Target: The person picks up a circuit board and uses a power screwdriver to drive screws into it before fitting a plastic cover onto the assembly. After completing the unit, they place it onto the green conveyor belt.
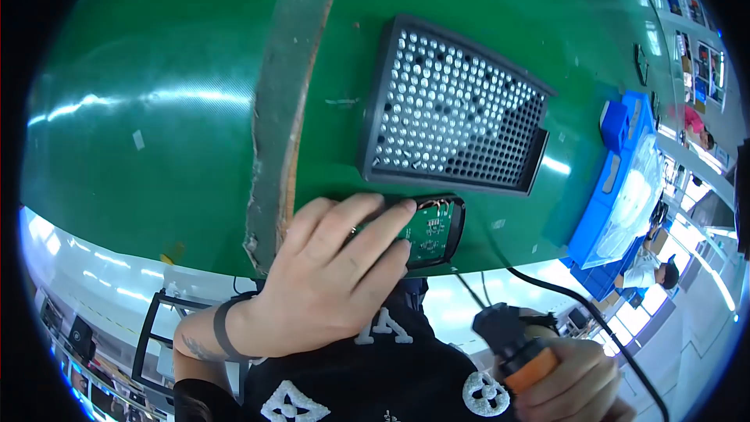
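A green circuit board [427,236] sits in a small black casing [462,223] at the table's near edge, with copper-coloured wires along its far side. My left hand [332,266] lies over the casing's left part and holds it, its fingers covering much of the board. Gripped in my right hand [574,381] is a black and orange electric screwdriver [519,352], tilted, its thin bit pointing up and left toward the casing. The bit's tip is apart from the board. Beyond the casing rests a black tray [375,109] of many small holes, most filled with shiny silver pieces.
A worn grey strip [283,94] runs across the green table [156,148] left of the tray. To the right stands a blue bin [605,207] with clear plastic inside. A black cable [582,301] arcs past my right hand. Other people are farther off at the right.
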A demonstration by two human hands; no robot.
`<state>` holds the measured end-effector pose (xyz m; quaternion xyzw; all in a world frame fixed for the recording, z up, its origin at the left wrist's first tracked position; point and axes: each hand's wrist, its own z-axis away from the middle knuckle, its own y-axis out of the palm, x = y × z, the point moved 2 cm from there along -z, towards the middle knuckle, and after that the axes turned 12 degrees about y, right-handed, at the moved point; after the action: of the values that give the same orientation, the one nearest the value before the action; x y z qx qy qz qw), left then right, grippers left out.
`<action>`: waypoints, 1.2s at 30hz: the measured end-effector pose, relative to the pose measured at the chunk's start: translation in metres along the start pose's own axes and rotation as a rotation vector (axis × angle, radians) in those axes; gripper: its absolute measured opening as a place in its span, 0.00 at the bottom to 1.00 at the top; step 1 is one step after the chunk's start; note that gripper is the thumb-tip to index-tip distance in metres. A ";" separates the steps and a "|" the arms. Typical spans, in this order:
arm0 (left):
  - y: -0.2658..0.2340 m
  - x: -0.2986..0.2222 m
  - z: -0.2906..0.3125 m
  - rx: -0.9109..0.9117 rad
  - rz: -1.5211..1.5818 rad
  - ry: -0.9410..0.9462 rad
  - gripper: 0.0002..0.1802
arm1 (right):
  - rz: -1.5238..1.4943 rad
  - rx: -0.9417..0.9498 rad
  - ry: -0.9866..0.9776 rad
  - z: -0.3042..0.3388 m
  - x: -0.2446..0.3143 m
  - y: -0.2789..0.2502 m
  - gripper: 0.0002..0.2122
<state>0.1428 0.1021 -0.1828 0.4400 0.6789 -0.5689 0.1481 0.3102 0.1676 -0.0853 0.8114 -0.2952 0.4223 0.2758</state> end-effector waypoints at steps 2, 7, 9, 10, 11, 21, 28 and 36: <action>0.005 0.001 0.002 -0.017 0.001 0.000 0.20 | 0.018 -0.040 0.001 0.009 -0.004 0.007 0.07; 0.004 0.002 0.003 -0.030 0.008 0.012 0.18 | 0.005 -0.074 -0.021 0.015 -0.004 0.008 0.07; 0.003 0.001 0.003 -0.034 0.034 0.015 0.18 | -0.018 -0.055 -0.023 0.015 -0.005 0.007 0.07; 0.002 0.001 0.004 -0.033 0.033 0.013 0.18 | -0.026 -0.042 -0.035 0.015 -0.005 0.007 0.07; 0.002 0.001 0.004 -0.031 0.025 0.019 0.18 | -0.034 -0.029 -0.048 0.015 -0.005 0.007 0.07; 0.005 0.002 0.005 -0.035 -0.020 0.031 0.18 | 0.029 -0.062 -0.046 0.016 -0.008 0.008 0.13; 0.005 0.003 0.005 -0.047 -0.030 0.029 0.18 | 0.042 -0.076 -0.030 0.015 -0.012 0.007 0.15; 0.005 0.002 0.003 -0.059 -0.014 0.040 0.18 | 0.151 -0.019 0.178 0.011 -0.002 0.012 0.14</action>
<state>0.1444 0.1000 -0.1882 0.4419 0.7012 -0.5408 0.1434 0.3068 0.1521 -0.0902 0.7436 -0.3338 0.5093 0.2760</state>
